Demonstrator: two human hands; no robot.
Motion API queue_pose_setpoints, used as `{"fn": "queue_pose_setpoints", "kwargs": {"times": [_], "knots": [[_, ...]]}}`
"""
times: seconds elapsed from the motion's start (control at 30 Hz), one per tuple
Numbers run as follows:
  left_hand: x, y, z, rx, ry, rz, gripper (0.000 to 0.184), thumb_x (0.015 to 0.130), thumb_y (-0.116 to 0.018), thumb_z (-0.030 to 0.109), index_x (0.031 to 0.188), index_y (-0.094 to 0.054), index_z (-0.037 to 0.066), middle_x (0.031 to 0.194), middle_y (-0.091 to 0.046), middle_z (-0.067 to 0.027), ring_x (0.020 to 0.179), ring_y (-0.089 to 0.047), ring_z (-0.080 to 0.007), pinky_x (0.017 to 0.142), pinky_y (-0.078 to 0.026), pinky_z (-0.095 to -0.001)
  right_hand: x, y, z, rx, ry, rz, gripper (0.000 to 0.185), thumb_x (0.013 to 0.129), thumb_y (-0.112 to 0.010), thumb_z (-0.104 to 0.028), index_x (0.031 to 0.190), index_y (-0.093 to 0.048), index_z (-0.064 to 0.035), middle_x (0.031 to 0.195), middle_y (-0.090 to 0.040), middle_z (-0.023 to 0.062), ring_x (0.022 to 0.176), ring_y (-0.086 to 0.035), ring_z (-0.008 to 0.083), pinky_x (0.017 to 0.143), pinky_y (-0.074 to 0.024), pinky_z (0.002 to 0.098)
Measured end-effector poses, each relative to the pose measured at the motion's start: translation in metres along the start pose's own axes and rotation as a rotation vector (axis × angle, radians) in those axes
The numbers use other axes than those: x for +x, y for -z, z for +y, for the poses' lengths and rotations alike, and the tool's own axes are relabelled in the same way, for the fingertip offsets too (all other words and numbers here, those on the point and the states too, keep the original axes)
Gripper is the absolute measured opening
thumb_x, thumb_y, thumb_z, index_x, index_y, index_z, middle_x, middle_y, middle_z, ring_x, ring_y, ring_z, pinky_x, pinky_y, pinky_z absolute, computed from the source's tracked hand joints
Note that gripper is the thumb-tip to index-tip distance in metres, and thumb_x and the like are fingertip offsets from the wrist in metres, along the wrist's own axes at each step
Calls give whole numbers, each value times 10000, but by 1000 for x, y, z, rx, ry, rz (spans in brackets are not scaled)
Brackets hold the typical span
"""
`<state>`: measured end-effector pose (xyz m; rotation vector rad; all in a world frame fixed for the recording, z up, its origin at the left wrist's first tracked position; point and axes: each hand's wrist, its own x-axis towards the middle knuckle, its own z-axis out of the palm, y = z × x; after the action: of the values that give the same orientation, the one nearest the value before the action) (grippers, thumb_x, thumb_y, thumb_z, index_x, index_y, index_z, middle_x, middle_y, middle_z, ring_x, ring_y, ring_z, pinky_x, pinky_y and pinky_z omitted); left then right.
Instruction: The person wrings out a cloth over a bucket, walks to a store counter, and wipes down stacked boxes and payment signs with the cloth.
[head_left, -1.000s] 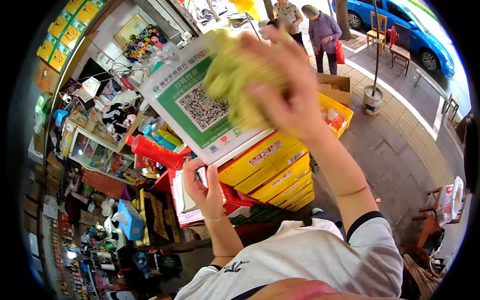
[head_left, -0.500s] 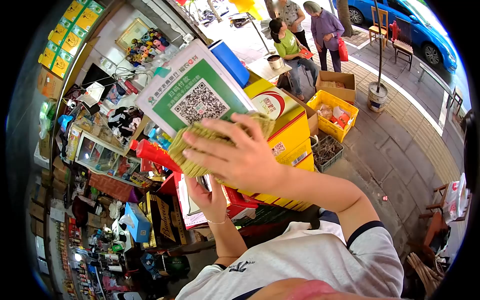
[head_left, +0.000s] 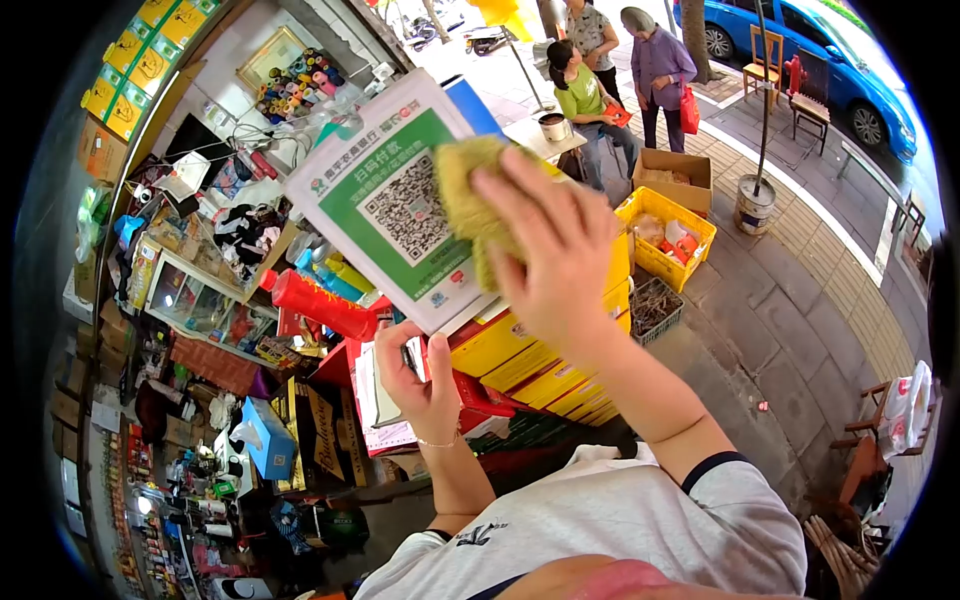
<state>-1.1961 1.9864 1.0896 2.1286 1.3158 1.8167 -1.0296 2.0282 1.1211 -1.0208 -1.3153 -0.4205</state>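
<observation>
A white and green sign with a QR code (head_left: 345,205) is tilted up at the centre. My left hand (head_left: 420,385) grips its lower corner, thumb in front. My right hand (head_left: 560,250) has its fingers pressed on a folded yellow-green cloth (head_left: 468,195), which lies against the sign's right side and covers part of it. Beneath and behind the sign are stacked yellow boxes (head_left: 540,365). A red bottle (head_left: 322,305) lies slantwise just left of the sign's lower edge.
Crowded shelves and a glass case (head_left: 195,300) fill the left. A yellow crate (head_left: 680,262), a cardboard box (head_left: 672,178) and a potted pole (head_left: 754,205) stand right. Three people are behind; a blue car (head_left: 835,70) is at the upper right.
Over the last second the cloth has swept down to the sign's lower edge, then back up to its right side with my right hand. My left hand stays at the lower corner.
</observation>
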Motion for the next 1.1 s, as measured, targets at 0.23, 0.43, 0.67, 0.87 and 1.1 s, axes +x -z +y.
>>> {"fn": "queue_pose_setpoints", "kwargs": {"times": [0.23, 0.43, 0.67, 0.87, 1.1], "knots": [[1, -8, 8, -62, 68, 140, 111, 755, -548, 13, 862, -520, 0, 884, -538, -124, 859, -514, -252, 879, -361, -327, -21, -11, -33, 239, 264, -133, 409, 712, -539, -177, 1118, -554, -223, 1230, -482, -56, 930, -422, 144, 773, -317, 311], [-4, 5, 2, 50, 47, 26, 111, 754, -572, 43, 842, -512, 12, 821, -518, -99, 780, -491, -235, 942, -303, -424, -1, -1, 17, 34, 32, -65, 451, 649, -630, -123, 1088, -571, -209, 1182, -513, -42, 921, -461, 178, 788, -346, 324], [3, 21, 5, 78, 16, -135, 90, 842, -515, 45, 912, -481, -1, 857, -471, -20, 783, -418, -71, 722, -333, -192, 7, 9, 47, 419, -481, 32, 266, 780, -594, -96, 1036, -562, -31, 964, -589, 129, 874, -538, 230, 788, -401, 324], [11, 15, 8, -33, 139, -89, 169, 798, -529, -14, 965, -509, -27, 929, -531, -100, 858, -490, -186, 781, -372, -278, 8, 30, 41, 219, -320, -70, 264, 770, -601, -181, 1006, -582, -64, 896, -606, 68, 840, -508, 201, 852, -323, 357], [17, 13, 12, 376, -46, 21, 348, 822, -513, 47, 1162, -481, -17, 1120, -498, -145, 1034, -470, -230, 894, -358, -337, -4, 48, 11, 497, -17, -294, 311, 647, -645, -151, 949, -600, -95, 880, -614, 38, 812, -504, 227, 817, -326, 355]]}}
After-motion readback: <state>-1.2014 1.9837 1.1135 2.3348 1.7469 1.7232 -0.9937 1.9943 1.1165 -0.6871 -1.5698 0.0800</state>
